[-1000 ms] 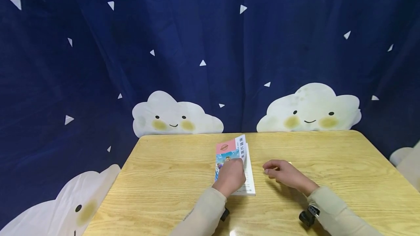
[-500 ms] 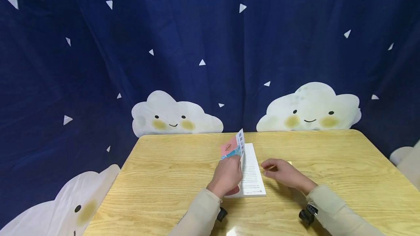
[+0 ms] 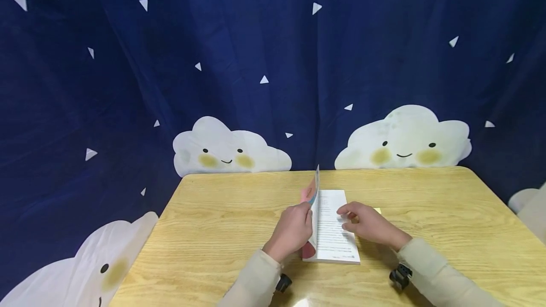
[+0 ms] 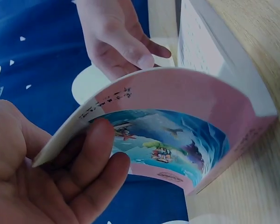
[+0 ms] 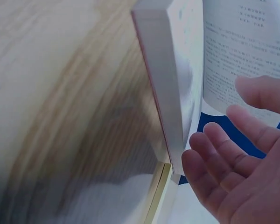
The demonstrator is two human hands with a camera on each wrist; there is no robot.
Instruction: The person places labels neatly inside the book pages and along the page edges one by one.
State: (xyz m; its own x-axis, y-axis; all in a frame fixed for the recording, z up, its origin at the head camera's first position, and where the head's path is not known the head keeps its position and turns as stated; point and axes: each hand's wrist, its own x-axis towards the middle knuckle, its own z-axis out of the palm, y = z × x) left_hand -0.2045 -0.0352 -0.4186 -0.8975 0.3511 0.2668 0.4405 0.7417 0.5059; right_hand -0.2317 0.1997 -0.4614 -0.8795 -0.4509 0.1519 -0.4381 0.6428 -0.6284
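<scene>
A paperback book (image 3: 336, 246) lies open on the wooden table, its right-hand page of printed text facing up. My left hand (image 3: 291, 229) grips the lifted front cover (image 4: 186, 91) with several pages. The cover is pink with a blue sea picture, and in the left wrist view it bends in a curve between thumb and fingers. My right hand (image 3: 368, 221) hovers at the right side of the text page (image 5: 238, 56), fingers relaxed and slightly bent, holding nothing. Whether its fingertips touch the page is unclear.
Partly hidden behind my right hand is a small pale yellow item (image 3: 377, 210) on the table (image 3: 222, 231). A dark blue curtain (image 3: 239, 60) with smiling clouds hangs behind the table's far edge. Each wrist carries a small black camera.
My left hand has raised the cover from nearly flat to about upright, exposing the text page. The book has slid and turned slightly toward the right hand, which has barely moved.
</scene>
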